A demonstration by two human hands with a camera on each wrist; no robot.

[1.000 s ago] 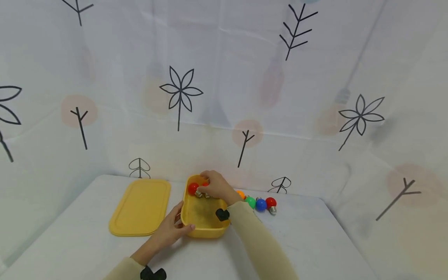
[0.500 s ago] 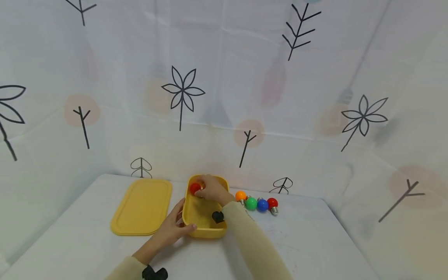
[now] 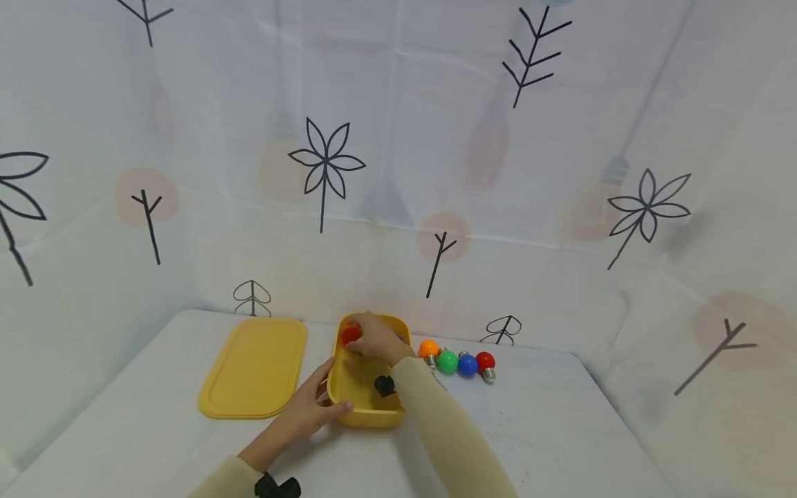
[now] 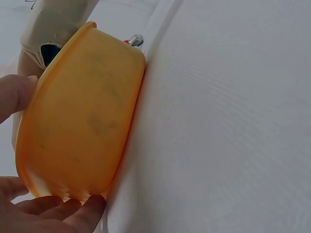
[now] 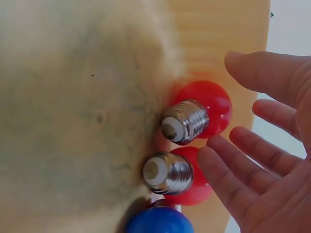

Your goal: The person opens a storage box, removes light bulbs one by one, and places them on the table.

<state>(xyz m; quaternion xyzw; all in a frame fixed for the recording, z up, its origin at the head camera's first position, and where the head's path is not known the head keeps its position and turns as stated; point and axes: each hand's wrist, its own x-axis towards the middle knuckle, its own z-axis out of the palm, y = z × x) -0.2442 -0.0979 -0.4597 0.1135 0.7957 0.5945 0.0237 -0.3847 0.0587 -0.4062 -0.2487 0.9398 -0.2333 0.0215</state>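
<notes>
My left hand holds the near left corner of a yellow plastic container. In the left wrist view its thumb lies at the rim and its fingertips press the outer wall. Inside the container, my right hand reaches to the far end with fingers loosely spread. The right wrist view shows that hand beside two red light bulbs with silver screw bases, lying side by side against the wall. One fingertip is right at the lower red bulb. A blue bulb lies below them, partly cut off.
A flat yellow lid lies on the white table to the left. Right of the container stand an orange bulb, a green bulb, a blue bulb and a red bulb. A patterned white curtain hangs behind.
My right hand has moved a little left and lower into the container, then stayed near the red bulbs. The container has shifted slightly right and nearer, with my left hand still on it.
</notes>
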